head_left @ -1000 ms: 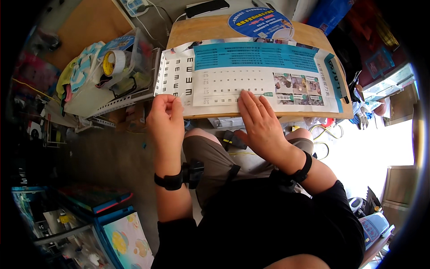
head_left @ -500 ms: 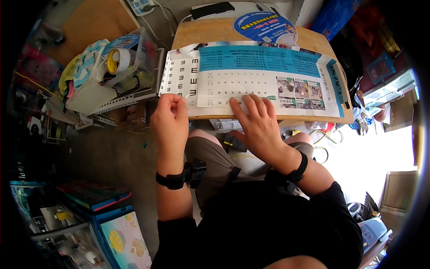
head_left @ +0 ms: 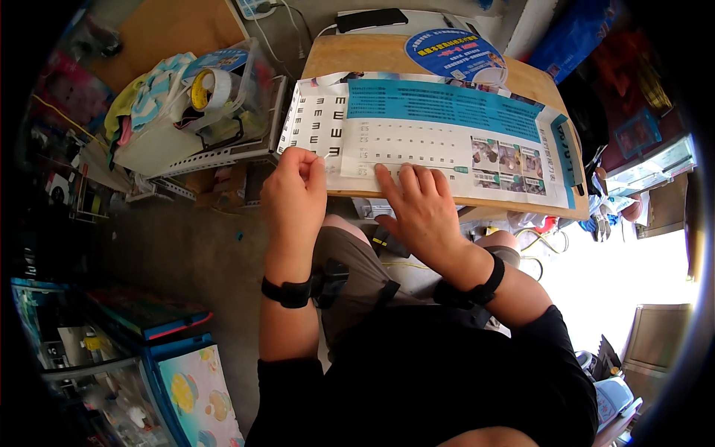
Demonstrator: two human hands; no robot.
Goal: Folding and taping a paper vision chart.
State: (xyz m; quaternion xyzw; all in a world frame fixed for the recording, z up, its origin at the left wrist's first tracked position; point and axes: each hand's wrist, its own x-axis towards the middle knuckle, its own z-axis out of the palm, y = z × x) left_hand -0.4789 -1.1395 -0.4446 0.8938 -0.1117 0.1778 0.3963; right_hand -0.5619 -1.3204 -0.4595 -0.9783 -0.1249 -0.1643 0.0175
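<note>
A long paper eye chart (head_left: 417, 141), white with a blue text band and small photos, lies folded over on a wooden board. My left hand (head_left: 294, 186) is closed in a pinch at its near left edge. A tiny pale sliver shows by the fingertips; what they hold is too small to make out. My right hand (head_left: 424, 201) rests palm down across the near edge, fingers spread on the paper, the thumb below the edge. Both wrists wear black straps.
On the wooden board (head_left: 335, 56), behind the chart, lie a blue round fan-like card (head_left: 454, 56) and a black phone (head_left: 371, 20) with a cable. To the left, a clear plastic bin (head_left: 257, 82) holds cloths and a tape roll (head_left: 211, 89). A blue bag (head_left: 573, 37) hangs at far right.
My right hand has slid a little left along the chart. The left hand keeps its pinch near the same edge. The whole view has shifted slightly.
</note>
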